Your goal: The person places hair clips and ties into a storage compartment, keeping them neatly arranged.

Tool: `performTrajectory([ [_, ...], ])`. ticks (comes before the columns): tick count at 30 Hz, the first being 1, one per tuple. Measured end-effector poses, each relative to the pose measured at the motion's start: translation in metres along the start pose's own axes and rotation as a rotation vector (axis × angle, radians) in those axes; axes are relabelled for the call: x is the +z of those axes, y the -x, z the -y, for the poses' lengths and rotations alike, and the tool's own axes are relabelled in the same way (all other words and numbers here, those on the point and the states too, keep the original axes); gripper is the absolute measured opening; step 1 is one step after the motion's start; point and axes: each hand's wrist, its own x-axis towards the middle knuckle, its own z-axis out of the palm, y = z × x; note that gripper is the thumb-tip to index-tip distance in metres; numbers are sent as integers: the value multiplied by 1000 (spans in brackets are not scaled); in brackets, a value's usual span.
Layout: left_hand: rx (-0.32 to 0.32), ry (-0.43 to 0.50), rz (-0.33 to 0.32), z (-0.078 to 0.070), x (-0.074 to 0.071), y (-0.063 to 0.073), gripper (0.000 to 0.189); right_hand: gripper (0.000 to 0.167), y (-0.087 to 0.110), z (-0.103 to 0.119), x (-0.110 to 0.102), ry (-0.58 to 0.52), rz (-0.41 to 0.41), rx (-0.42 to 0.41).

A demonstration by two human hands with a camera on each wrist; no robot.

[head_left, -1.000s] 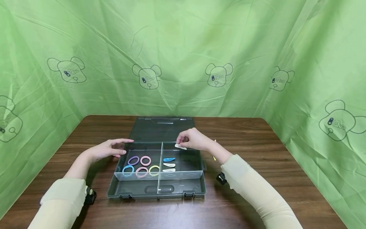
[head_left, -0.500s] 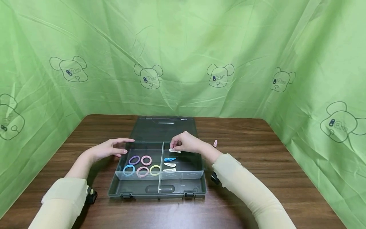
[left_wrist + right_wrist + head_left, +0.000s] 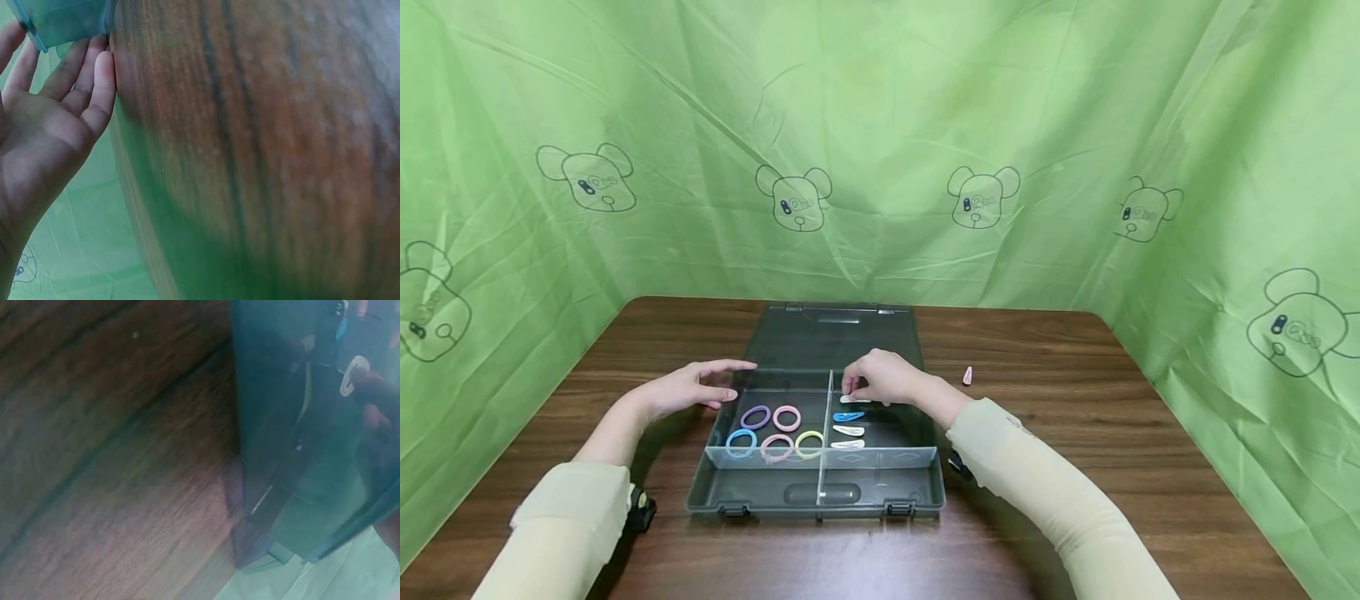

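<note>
My right hand (image 3: 880, 379) pinches a white hair clip (image 3: 854, 399) low in the back right compartment of a grey see-through organizer box (image 3: 880, 504). In the right wrist view the clip (image 3: 354, 376) shows through the box wall at the fingertips. Just in front of it lie a blue hair clip (image 3: 847, 416) and two white clips (image 3: 848, 431), one behind the other. My left hand (image 3: 688, 389) rests at the box's left back corner with fingers spread; in the left wrist view its fingers (image 3: 69, 72) touch the box corner (image 3: 69, 25).
The back left compartment holds several hair ties, among them a purple one (image 3: 756, 417) and a yellow one (image 3: 808, 444). Behind the box its lid (image 3: 835, 337) lies folded back on the wooden table (image 3: 1060, 400). A pink hair clip (image 3: 967, 376) lies to the right.
My right hand has moved left and down with the white clip, bringing it behind the blue one. The pink clip, earlier hidden by the arm, now shows. The left hand stays at the box corner.
</note>
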Motion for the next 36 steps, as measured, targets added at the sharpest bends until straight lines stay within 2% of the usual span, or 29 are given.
performTrajectory([
  [10, -2, -25, -5, -2, 2, 1, 53, 4, -5, 1, 7, 166, -30, -109],
  [23, 3, -19, -5, -2, 1, 1, 52, 4, -6, 1, 17, 231, -70, -81],
  [36, -3, -12, -5, -2, 1, 1, 52, 4, -4, 2, 19, 302, -96, -116],
])
